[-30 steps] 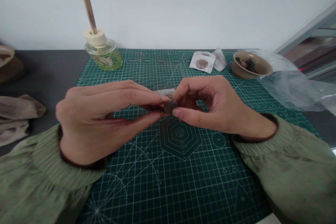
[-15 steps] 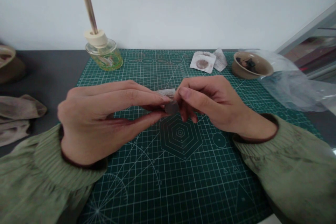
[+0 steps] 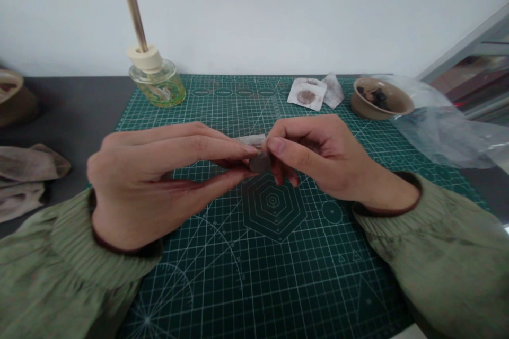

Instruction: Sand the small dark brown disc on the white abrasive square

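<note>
Both my hands meet above the middle of the green cutting mat (image 3: 262,275). My left hand (image 3: 159,180) pinches a small dark round piece (image 3: 260,162) between thumb and fingertips. My right hand (image 3: 314,156) is closed too, its thumb and curled fingers pressed against the same piece from the right. A small pale scrap (image 3: 250,139) lies on the mat just behind my fingertips, partly hidden by them.
A glass reed-diffuser bottle (image 3: 157,82) with a stick stands at the back left. White wrappers (image 3: 312,92), a brown bowl (image 3: 379,100) holding dark pieces and a clear plastic bag (image 3: 445,127) lie at the back right. Cloth (image 3: 24,175) and another bowl (image 3: 11,95) are at the left.
My right thumb has shifted from under the dark piece to on top of it, with the fingers curling beneath. My left hand has stayed nearly still.
</note>
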`<move>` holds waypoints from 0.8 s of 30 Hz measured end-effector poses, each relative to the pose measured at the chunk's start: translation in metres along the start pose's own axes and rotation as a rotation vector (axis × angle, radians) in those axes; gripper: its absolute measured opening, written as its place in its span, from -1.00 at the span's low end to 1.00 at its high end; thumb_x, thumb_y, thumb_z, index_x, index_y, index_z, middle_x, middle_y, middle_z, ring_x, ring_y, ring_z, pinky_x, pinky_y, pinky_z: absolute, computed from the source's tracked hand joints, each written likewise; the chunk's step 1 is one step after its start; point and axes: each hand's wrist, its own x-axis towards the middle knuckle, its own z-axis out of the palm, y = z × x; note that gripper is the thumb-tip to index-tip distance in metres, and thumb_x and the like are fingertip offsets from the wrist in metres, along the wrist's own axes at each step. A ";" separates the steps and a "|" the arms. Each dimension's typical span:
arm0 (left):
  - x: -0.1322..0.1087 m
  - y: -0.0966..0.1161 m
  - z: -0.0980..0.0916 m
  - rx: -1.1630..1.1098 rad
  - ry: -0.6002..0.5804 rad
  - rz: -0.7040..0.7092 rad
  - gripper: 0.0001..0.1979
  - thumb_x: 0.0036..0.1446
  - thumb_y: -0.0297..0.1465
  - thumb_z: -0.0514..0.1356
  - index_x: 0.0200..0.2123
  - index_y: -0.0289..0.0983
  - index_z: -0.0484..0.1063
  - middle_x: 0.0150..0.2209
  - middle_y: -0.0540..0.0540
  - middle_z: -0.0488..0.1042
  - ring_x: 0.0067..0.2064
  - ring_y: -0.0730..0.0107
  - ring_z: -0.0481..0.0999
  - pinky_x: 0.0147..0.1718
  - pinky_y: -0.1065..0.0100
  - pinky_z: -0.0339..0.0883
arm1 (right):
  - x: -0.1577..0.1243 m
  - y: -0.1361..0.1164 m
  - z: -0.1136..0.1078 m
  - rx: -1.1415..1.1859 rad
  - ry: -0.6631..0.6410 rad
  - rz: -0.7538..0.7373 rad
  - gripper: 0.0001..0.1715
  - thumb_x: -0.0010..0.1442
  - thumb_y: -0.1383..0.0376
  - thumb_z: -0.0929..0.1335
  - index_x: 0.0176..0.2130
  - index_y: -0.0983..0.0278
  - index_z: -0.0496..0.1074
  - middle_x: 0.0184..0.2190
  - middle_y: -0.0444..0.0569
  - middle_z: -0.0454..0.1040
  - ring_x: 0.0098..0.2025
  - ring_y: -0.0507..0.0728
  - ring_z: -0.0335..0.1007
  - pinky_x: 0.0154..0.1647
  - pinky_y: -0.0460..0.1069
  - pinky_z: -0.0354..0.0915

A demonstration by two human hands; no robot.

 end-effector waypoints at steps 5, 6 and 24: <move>0.002 0.005 -0.004 -0.004 -0.059 -0.052 -0.93 0.70 -0.30 0.52 0.11 0.01 0.86 0.03 0.04 0.93 -0.12 0.28 0.93 -0.08 0.30 0.94 | -0.001 0.002 0.000 -0.004 -0.002 -0.020 -0.59 0.70 0.10 0.62 -0.18 0.30 0.73 -0.44 -0.15 0.69 -0.52 -0.03 0.51 -0.54 -0.16 0.35; 0.002 0.005 -0.005 -0.009 -0.052 -0.041 -0.94 0.69 -0.30 0.53 0.09 0.00 0.87 0.02 0.04 0.93 -0.12 0.29 0.93 -0.08 0.32 0.93 | -0.001 0.002 0.000 -0.006 -0.002 -0.021 -0.60 0.70 0.11 0.61 -0.17 0.30 0.73 -0.44 -0.15 0.69 -0.52 -0.02 0.51 -0.54 -0.16 0.35; 0.005 0.009 -0.011 -0.051 -0.086 -0.120 -0.91 0.66 -0.29 0.55 0.08 0.05 0.91 0.04 0.05 0.94 -0.08 0.19 0.97 -0.06 0.25 0.96 | 0.001 -0.007 0.000 -0.051 -0.025 0.035 -0.77 0.35 0.37 0.72 -0.16 0.29 0.69 -0.43 -0.19 0.64 -0.44 -0.01 0.44 -0.44 -0.10 0.30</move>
